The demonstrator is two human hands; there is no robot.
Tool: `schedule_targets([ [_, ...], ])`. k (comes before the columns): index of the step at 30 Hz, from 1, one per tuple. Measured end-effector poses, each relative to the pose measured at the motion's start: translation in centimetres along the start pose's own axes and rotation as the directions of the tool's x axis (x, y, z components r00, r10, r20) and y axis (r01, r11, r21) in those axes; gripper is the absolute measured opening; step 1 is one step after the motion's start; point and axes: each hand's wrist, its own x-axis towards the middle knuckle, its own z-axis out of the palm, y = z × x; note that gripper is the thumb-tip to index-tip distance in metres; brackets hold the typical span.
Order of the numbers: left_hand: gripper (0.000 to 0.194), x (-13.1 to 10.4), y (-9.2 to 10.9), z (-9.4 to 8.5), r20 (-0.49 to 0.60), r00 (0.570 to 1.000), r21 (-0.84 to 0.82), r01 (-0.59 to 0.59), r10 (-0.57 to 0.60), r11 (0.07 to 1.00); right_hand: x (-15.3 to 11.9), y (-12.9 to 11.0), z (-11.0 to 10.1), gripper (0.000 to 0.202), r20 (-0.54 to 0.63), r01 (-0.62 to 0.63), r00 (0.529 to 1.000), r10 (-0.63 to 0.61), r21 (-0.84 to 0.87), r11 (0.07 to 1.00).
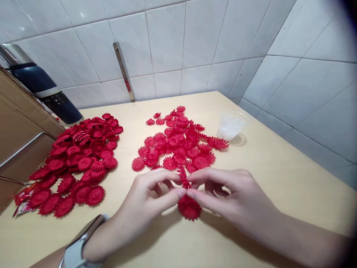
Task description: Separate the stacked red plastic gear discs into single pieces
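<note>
Between the fingertips of both hands is a small red fringed piece, seen edge-on, its petals pointing up. My left hand pinches it from the left with thumb and forefinger. From the right, my right hand pinches the same piece, and the fingertips nearly meet. Just below the fingers shows a red scalloped flower disc; whether it is joined to the held piece I cannot tell. Beyond the hands lies a loose heap of red fringed flowers, some cupped and some flat.
At left, a larger pile of red flower discs lies against a cardboard box. A dark blue flask stands behind it. A clear cup with white contents sits at back right. Tiled walls edge the table.
</note>
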Motion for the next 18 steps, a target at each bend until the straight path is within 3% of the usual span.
schedule_targets([
  [6,0.011,0.35,-0.11,-0.10,0.038,0.999,-0.158,0.038,-0.033,0.987,-0.25,0.03,0.05,0.012,-0.058,0.118,0.991,-0.123,-0.081,0.990],
  [14,0.007,0.27,-0.56,0.02,0.041,0.987,-0.278,0.161,-0.156,0.947,0.02,0.22,-0.07,0.008,-0.010,0.034,0.999,-0.034,-0.028,0.999],
  [18,0.005,0.26,-0.55,0.02,0.061,0.983,-0.333,0.183,-0.173,0.925,0.12,-0.12,-0.23,0.005,0.074,-0.063,0.995,0.059,0.040,0.997],
])
